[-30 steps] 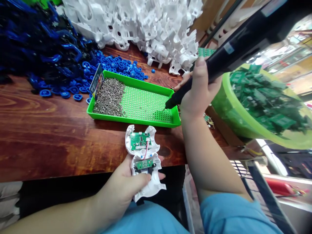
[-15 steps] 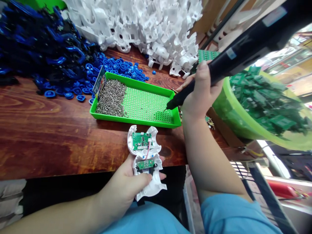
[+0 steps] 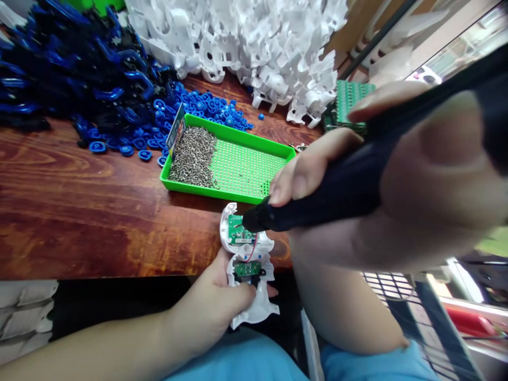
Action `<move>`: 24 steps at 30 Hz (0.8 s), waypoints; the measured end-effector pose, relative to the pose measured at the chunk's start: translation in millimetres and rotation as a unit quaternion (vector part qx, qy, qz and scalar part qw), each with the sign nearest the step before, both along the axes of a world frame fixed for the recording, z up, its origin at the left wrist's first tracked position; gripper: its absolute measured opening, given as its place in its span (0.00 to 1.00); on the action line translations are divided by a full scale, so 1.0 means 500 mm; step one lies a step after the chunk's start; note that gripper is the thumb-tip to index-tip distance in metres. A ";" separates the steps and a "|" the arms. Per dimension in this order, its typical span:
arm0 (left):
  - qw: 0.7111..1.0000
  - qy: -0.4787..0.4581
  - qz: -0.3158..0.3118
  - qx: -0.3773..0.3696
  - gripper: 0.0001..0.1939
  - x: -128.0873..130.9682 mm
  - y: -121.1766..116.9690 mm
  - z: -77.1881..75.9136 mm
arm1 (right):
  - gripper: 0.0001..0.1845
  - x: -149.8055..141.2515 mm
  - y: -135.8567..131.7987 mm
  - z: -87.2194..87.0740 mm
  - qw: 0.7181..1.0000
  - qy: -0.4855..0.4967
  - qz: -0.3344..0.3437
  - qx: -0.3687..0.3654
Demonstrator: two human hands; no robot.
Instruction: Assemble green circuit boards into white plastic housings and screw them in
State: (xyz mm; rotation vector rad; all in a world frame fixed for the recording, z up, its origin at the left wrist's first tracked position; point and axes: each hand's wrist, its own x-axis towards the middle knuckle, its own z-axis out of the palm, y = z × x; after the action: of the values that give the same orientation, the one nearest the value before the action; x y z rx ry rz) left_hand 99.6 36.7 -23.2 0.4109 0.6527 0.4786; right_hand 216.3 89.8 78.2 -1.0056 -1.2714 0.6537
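My left hand (image 3: pixel 216 296) grips a white plastic housing (image 3: pixel 257 307) at the table's front edge, thumb across its lower half. A green circuit board (image 3: pixel 235 233) sits in the upper half and a smaller board (image 3: pixel 246 268) in the lower; a thin red wire runs between them. My right hand (image 3: pixel 397 180) is wrapped around a black electric screwdriver (image 3: pixel 337 198), large and close to the camera. Its tip is over the upper board; whether it touches cannot be told. Behind the housing lies a green perforated tray (image 3: pixel 222 198) with small metal screws (image 3: pixel 193 159) heaped at its left end.
White plastic shells (image 3: pixel 238 37) are piled at the back. Blue-and-black parts (image 3: pixel 79 69) and small blue pieces (image 3: pixel 206 106) lie back left. Stacked green boards (image 3: pixel 351 100) stand back right. A red cylinder (image 3: pixel 468 320) is low at the right.
My right hand has brought the screwdriver from the tray's right end toward me and left, over the upper board. My left hand still holds the housing. The view has shifted slightly.
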 end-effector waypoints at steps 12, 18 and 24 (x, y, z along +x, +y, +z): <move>1.000 0.022 0.000 -0.013 0.26 0.005 -0.003 0.009 | 0.20 -0.026 0.014 0.001 0.997 0.078 -0.002 -0.006; 1.000 0.020 -0.002 -0.008 0.29 0.006 -0.004 0.010 | 0.23 -0.019 0.013 -0.015 0.998 0.058 0.006 0.004; 1.000 0.024 0.004 -0.007 0.31 0.010 -0.009 0.010 | 0.23 -0.027 0.001 -0.019 0.996 0.079 -0.031 -0.009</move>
State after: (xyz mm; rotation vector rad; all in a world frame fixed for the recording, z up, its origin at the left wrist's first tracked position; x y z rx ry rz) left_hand 104.5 32.2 -18.3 0.4070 0.7047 0.4728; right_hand 202.9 90.4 68.8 -0.9836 -1.0940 0.6837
